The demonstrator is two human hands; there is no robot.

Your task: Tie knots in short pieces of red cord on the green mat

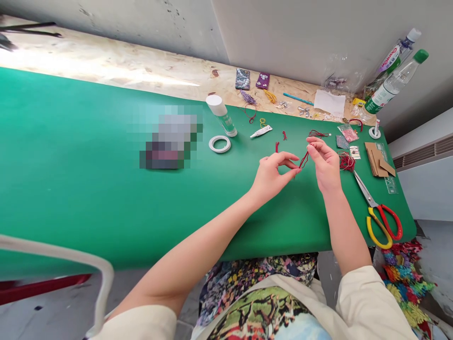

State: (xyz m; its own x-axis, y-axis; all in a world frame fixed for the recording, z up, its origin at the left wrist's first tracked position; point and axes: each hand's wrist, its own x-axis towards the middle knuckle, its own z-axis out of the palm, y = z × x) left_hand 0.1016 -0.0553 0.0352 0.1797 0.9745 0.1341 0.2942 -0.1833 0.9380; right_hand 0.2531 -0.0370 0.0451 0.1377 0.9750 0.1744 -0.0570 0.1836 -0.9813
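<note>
Together, left hand (273, 175), right hand (326, 165) (cord (303, 160))

Over a green mat (106, 179), the left hand (274, 175) and the right hand (325, 165) are raised close together, each pinching a short red cord (303, 160) between thumb and fingertips. The cord seems to be doubled or knotted, though it is too thin to tell. Just right of the right hand lies a red thread bundle (347, 162), and beyond it scissors (380, 212) with red and yellow handles. A tape ring (220, 144), a glue stick (222, 114) and a small white tube (261, 131) lie farther back. Cardboard pieces (378, 159) lie near the mat's right edge.
</note>
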